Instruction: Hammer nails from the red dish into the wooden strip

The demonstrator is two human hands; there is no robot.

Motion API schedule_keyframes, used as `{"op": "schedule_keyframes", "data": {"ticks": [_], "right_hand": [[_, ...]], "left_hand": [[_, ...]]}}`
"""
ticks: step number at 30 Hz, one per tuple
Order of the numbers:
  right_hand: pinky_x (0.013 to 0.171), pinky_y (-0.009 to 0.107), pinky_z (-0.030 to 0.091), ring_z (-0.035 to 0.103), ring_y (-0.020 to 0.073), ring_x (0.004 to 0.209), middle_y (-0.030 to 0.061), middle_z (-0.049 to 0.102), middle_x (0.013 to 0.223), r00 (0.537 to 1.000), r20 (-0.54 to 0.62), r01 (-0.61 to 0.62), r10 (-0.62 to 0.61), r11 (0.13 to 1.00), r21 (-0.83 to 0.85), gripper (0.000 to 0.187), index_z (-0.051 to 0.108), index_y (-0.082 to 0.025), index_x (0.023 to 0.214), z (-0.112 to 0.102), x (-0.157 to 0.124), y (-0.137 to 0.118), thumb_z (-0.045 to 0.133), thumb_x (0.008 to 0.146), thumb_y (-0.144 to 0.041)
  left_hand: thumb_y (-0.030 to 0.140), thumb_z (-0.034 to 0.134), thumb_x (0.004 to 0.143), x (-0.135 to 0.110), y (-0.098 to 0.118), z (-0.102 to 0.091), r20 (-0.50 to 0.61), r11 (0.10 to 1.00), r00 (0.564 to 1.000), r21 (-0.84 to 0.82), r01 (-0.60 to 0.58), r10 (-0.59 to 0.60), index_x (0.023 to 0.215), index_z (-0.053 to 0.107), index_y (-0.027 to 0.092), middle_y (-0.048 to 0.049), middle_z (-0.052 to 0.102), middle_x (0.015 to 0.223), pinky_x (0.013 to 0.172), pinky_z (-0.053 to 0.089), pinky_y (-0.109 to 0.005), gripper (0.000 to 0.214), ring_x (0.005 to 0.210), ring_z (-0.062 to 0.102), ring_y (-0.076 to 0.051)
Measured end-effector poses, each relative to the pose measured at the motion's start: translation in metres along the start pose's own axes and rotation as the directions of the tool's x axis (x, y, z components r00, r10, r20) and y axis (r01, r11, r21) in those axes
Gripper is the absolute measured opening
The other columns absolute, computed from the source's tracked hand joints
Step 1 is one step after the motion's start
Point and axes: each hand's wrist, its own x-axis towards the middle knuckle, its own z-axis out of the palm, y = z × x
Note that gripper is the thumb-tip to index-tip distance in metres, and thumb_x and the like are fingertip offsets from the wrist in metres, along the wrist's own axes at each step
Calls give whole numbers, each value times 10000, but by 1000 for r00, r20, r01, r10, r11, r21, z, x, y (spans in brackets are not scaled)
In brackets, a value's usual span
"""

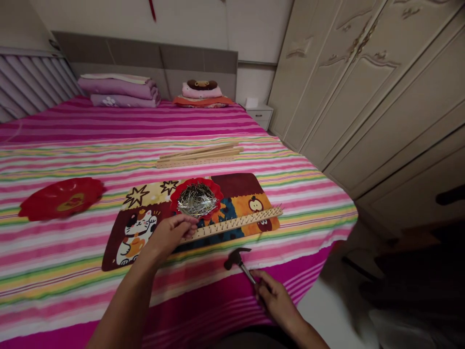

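Note:
My right hand (274, 298) is wrapped round the handle of a claw hammer (244, 266), its dark head over the near edge of the bed. At the left part of a pale wooden strip (236, 223), my left hand (178, 229) has its thumb and fingers pinched together; whatever is between them is too small to make out. Rows of nails stand up along the strip, whose left end is partly hidden by that hand. Just beyond the left hand, a red scalloped dish (175, 198) holds a heap of loose nails (197, 198).
Under the strip and dish lies a patterned mat (116, 242) with a cat picture. A red plate (61, 198) is on the left of the striped bed (72, 257). Several wooden strips (199, 156) lie farther back. Folded bedding (119, 91) sits by the headboard; wardrobes (348, 72) stand right.

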Motion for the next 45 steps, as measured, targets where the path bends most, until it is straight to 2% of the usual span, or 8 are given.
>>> {"op": "schedule_keyframes", "data": {"ticks": [4,9,14,22,29,37,41,45], "right_hand": [[391,191,218,310,68,397,-83,409,520,1000,-5,-13,13,1000,11,413,567,-177,1045,1,1,2,539,727,-438],[391,189,216,303,67,394,-90,398,503,1000,-7,-20,20,1000,9,387,572,-174,1028,2,-1,-3,540,714,-399],[382,187,218,300,68,389,-88,414,502,1000,-10,-27,27,1000,11,392,566,-175,1034,2,0,-4,535,710,-394],[371,187,225,307,68,381,-85,430,512,1000,-7,-24,24,1000,13,383,564,-186,1032,2,0,-1,531,716,-401],[382,187,221,318,71,401,-81,420,520,1000,-3,-15,15,1000,-4,401,558,-173,1045,2,-2,-4,513,729,-415],[420,204,229,306,77,431,-81,388,523,1000,-10,12,-13,999,-41,386,581,-166,1039,3,-5,-9,534,735,-399],[473,221,287,371,98,491,-56,438,563,998,-1,62,-62,994,-94,374,604,-176,1065,4,-15,-28,544,769,-397],[496,227,348,438,112,520,-19,527,632,980,14,197,-198,959,-204,361,587,-182,1129,11,-21,-72,474,845,-376]], "left_hand": [[338,678,563,-17,-12,2,45,965,998,-257,52,-42,803,683,152,-40,705,740,726,525,-297,304,702,648,-158],[365,779,482,-18,-26,2,-3,950,996,-301,85,-90,804,687,149,-62,722,781,754,539,-315,399,727,668,-179],[376,795,438,-16,-39,8,-68,939,987,-323,115,-144,779,690,143,-44,712,712,677,540,-269,426,661,654,-153],[371,717,535,-13,-52,25,-308,974,948,-225,8,-79,804,709,161,-24,706,752,624,524,-228,342,620,632,-124],[385,631,650,-8,-64,38,-362,988,932,-153,-33,-25,873,696,169,-36,702,894,706,548,-263,317,735,644,-136],[383,617,665,-8,-67,41,-381,997,924,-78,-4,-26,862,691,190,-14,698,867,689,540,-262,285,700,639,-136],[419,583,693,-6,-71,42,-383,999,923,28,-23,32,848,685,205,-12,685,851,640,518,-268,283,634,623,-135],[416,547,724,-4,-77,44,-404,978,900,184,-98,166,810,679,212,-18,672,845,694,491,-283,258,708,623,-157]]}}
